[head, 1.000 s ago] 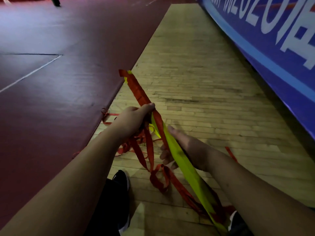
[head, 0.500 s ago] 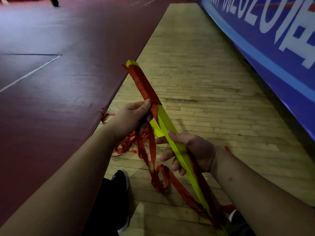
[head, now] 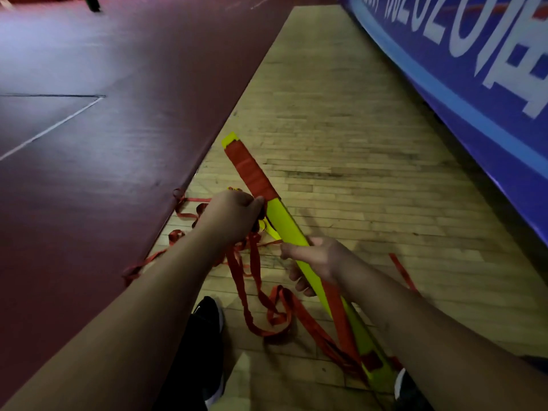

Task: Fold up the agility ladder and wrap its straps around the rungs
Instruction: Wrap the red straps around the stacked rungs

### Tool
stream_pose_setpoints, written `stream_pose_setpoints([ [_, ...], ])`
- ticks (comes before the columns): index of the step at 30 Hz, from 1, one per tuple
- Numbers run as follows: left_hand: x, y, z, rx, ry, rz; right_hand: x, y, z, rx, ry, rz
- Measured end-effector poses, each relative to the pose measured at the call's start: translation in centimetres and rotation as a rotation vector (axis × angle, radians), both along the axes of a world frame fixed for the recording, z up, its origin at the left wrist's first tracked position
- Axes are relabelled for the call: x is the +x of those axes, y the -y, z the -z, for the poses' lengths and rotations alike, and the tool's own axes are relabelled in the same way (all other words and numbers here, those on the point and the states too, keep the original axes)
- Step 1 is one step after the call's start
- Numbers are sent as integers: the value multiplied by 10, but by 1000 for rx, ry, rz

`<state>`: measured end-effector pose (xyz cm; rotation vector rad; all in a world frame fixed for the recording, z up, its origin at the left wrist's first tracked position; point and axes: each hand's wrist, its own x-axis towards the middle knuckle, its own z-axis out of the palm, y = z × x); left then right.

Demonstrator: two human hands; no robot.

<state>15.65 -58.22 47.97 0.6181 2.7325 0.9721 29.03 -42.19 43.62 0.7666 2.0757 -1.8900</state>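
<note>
My left hand (head: 234, 213) is closed in a pinch on the red strap right where the red wrapping (head: 250, 170) ends on the stacked yellow rungs (head: 284, 226), thumb tip against the bundle's edge. My right hand (head: 315, 258) is curled around the rungs lower down, fingers (head: 299, 284) wrapped under and thumb lying across the top, so the bundle is gripped in two places. The rungs run slanted from my lap up and away to the left, the far end raised off the floor with a short yellow tip showing beyond the wrapped section. A second red band crosses the yellow below my right hand, near the close end.

Loose strap (head: 267, 307) hangs from under my left hand in loops and trails over the wooden floor (head: 355, 143) between my arms; more of it lies curled along the edge of the dark red mat (head: 103, 158) on the left, some of it on the mat itself. One stray piece lies right of my right forearm. My black shoe (head: 207, 321) sits beneath the loops. To the right the blue banner (head: 474, 84) with white lettering borders the wooden strip, and between mat edge and banner that strip runs open ahead of the bundle.
</note>
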Motion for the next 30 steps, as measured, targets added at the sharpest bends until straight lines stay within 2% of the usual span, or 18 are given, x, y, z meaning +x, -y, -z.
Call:
stream_pose_setpoints([
  [5, 11, -10, 1, 19, 77, -78, 5, 8, 9, 283, -65, -15],
  [8, 12, -11, 3, 26, 102, -103, 9, 11, 7, 370, -63, -58],
  [10, 10, -11, 3, 102, 185, -138, 6, 10, 6, 364, -28, -99],
  [13, 6, -7, -3, 258, 314, -151, -1, 5, -3, 93, 44, -92],
  [18, 1, 4, -13, 551, 468, 132, 12, -9, -27, -536, -8, -287],
  [20, -1, 5, -15, 638, 509, 229, 17, -7, -30, -694, 7, -357],
  [24, -2, 10, -15, 695, 510, 293, 21, -5, -36, -649, -59, -362],
  [30, 2, 10, -18, 591, 391, 256, 20, -9, -39, -539, -94, -310],
])
